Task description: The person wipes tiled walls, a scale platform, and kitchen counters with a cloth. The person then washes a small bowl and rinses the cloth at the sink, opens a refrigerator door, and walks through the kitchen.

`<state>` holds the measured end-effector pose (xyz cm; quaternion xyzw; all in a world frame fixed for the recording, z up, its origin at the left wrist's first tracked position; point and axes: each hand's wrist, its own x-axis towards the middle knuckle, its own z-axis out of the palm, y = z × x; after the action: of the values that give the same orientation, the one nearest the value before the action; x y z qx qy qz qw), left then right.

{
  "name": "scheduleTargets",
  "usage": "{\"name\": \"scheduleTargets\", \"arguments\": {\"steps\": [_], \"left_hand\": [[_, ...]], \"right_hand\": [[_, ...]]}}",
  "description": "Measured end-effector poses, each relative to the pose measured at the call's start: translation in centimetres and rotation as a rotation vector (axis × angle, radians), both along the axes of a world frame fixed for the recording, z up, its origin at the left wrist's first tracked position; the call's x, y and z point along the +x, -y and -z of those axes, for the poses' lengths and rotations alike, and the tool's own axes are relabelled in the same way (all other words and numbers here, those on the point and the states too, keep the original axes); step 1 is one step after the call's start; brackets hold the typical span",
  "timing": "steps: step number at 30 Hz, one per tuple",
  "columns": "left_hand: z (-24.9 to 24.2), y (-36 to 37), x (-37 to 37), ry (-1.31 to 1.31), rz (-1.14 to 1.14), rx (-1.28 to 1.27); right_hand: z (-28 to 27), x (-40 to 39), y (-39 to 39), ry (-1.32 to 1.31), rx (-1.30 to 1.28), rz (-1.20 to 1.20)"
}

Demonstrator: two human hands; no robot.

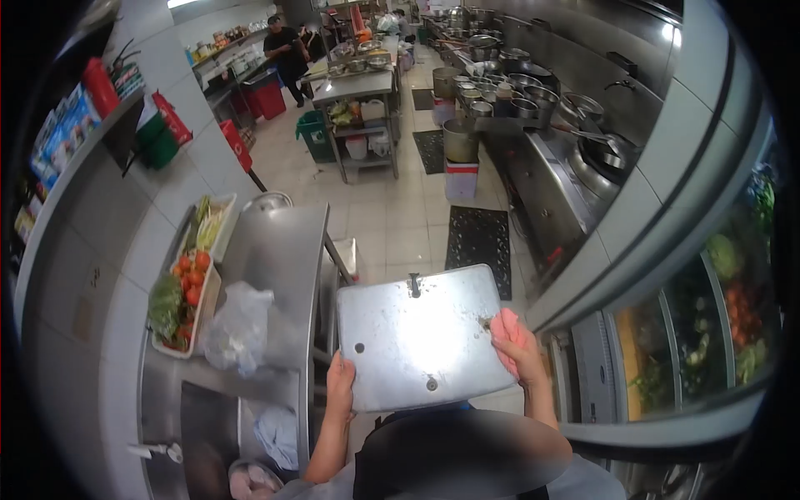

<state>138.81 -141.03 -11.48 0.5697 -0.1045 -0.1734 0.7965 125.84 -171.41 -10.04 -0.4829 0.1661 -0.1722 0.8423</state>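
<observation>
**Legible text: none**

No words, numbers or brand names can be read. Printed blue packets (58,142), upper left: lettering blurred. Grey cabinet panel (593,354), right: one small blue mark (602,374), too small to resolve. Tiled wall (117,229), left: dark marks (94,277), cannot tell whether lettering.

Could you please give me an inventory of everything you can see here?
Metal panel: one, silver, foreground centre
Cloth: one, pink, panel's right edge
Counter: one, silver, left
Trays: two, white, counter's wall side
Tomatoes: several, red, nearer tray
Plastic bag: one, translucent, on counter
Floor mats: three, black, right of centre
Bin: one, green, back left
Pots: many, mostly silver, back right
Person: at least one, black clothing, back left
Left hand: one, bare, panel's left edge
Right hand: one, bare, holding cloth
</observation>
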Motion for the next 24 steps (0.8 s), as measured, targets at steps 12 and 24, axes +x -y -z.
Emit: {"name": "scheduleTargets", "arguments": {"steps": [12, 24], "left_hand": [[0.1, 8.8, 25.1, 0.011, -0.240, 0.071], [1.5, 19.3, 56.5, -0.079, -0.058, -0.027]], "right_hand": [[-0.7, 30.9, 10.5, -0.032, 0.017, -0.198], [-4.2, 58.4, 19.3, -0.103, -0.193, -0.042]]}}
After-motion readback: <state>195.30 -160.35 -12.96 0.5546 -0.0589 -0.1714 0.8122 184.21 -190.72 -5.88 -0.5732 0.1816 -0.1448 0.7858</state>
